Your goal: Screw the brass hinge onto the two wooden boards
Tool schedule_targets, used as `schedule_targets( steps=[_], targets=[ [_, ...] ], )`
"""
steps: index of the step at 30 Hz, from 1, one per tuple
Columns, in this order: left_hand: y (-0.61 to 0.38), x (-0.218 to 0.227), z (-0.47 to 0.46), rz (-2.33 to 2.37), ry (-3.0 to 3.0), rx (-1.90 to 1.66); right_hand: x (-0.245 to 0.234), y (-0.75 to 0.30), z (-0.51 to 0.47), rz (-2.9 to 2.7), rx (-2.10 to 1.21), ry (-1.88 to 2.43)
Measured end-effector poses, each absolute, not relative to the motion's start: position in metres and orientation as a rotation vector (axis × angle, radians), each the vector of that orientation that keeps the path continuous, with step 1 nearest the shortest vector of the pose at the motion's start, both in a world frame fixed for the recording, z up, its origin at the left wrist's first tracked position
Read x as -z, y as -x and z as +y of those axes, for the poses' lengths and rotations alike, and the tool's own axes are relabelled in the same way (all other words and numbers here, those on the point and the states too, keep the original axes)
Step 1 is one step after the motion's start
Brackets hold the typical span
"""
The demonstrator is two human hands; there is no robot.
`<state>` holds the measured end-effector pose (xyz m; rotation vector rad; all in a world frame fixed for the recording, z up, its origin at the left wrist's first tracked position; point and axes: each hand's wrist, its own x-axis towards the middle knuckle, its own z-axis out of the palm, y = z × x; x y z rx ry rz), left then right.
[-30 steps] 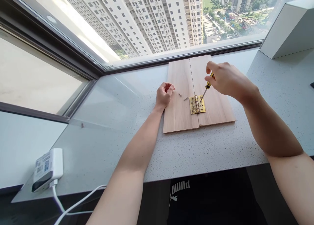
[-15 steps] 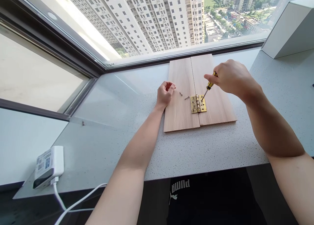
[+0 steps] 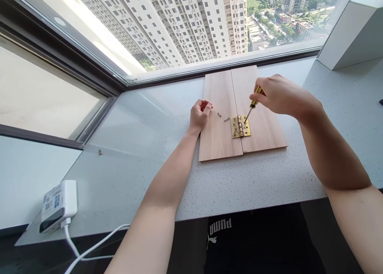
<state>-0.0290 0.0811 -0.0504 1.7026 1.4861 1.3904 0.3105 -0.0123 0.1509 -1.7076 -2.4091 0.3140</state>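
My right hand (image 3: 277, 94) is closed round the yellow-and-black handle of a screwdriver (image 3: 253, 103). The tool slants down to the left, its tip at the right leaf of a brass hinge (image 3: 240, 127). This hinge lies across the seam between a left wooden board (image 3: 217, 140) and a right wooden board (image 3: 265, 130). Curled fingers and thumb close my left hand (image 3: 201, 113) at the left board's edge; whether something is between them I cannot make out. Two screws, one upper (image 3: 219, 115) and one lower (image 3: 226, 119), lie loose on the left board.
The boards lie on a speckled windowsill counter (image 3: 143, 174) against the window frame (image 3: 167, 79). A white box (image 3: 350, 34) stands at the back right. At the left front is a white device (image 3: 61, 204) with a white cable (image 3: 70, 240). A small dark bit (image 3: 100, 152) lies left.
My right hand has turned slightly on the screwdriver, with the thumb and fingers shifted at the handle. The tip stays at the hinge's right leaf. The whole view has slid slightly left.
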Motion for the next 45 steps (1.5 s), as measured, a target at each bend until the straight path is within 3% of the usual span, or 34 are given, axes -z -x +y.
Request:
schedule_targets(
  steps=[6,16,30,35,39,45],
  targets=[
    [0.030,0.050,0.081,1.492,-1.698,-1.393,-0.161,-0.293,-0.016,-2.319,-0.210,2.016],
    [0.030,0.050,0.082,1.501,-1.704,-1.394,-0.150,-0.308,-0.021,-2.386,-0.479,1.717],
    [0.028,0.047,0.079,1.503,-1.688,-1.391,-0.163,-0.293,-0.020,-2.350,-0.300,1.951],
    [0.030,0.046,0.078,1.527,-1.690,-1.385,-0.152,-0.288,-0.024,-2.305,-0.363,1.785],
    [0.029,0.046,0.079,1.516,-1.699,-1.383,-0.140,-0.282,-0.019,-2.362,-0.220,1.540],
    [0.026,0.049,0.081,1.484,-1.686,-1.404,-0.149,-0.295,-0.027,-2.432,-0.272,1.724]
  ],
)
